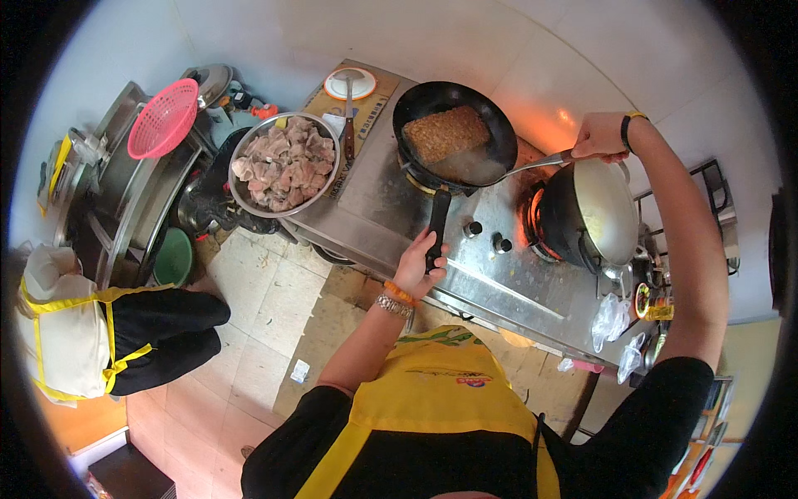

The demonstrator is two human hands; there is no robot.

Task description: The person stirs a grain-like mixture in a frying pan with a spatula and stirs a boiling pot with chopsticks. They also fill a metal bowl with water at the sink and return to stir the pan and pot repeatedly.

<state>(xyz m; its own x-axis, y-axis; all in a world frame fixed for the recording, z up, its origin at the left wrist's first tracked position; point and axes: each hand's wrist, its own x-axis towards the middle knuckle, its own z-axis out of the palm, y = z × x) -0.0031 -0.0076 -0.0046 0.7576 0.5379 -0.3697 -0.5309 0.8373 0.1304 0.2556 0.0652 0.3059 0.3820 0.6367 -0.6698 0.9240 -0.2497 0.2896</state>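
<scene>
My left hand (419,264) grips the black handle (439,215) of a dark frying pan (408,112) on the left burner. A browned rectangular slab of food (447,133) lies in the pan, with liquid or steam beside it. My right hand (598,135) holds a metal cooking utensil (537,163), whose far end reaches down to the pan's right rim; the shape of that end is hard to make out. Just below my right hand, a large dark pot (552,218) with a pale lid or pale interior (605,209) stands on the right burner, over glowing orange flame (535,215).
A metal bowl of raw-looking meat pieces (287,163) stands on the counter's left end, near a wooden-handled utensil (349,125) resting on a small plate (340,84). A pink basket (164,118) sits by the sink. Another person (106,324) in a yellow-trimmed apron is at left. Plastic bags (610,319) hang at right.
</scene>
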